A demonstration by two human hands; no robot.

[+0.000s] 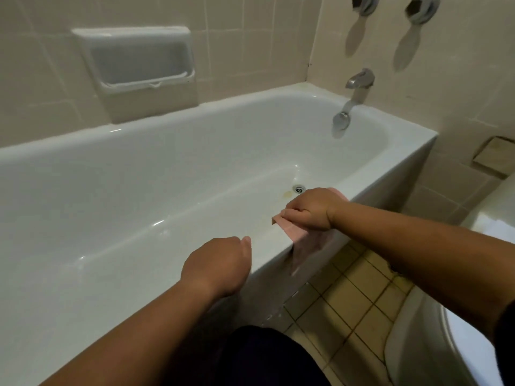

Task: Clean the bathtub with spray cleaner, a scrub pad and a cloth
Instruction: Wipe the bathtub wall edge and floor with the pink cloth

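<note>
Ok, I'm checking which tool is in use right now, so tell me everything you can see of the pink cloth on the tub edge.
The pink cloth looks like plain, thin, soft fabric. It is draped over the bathtub's near rim: one part lies flat on top of the rim, and the rest hangs down the tub's outer side. The right hand holds it down, with its fingers curled on the cloth's inner edge. Nothing else touches it.
</note>
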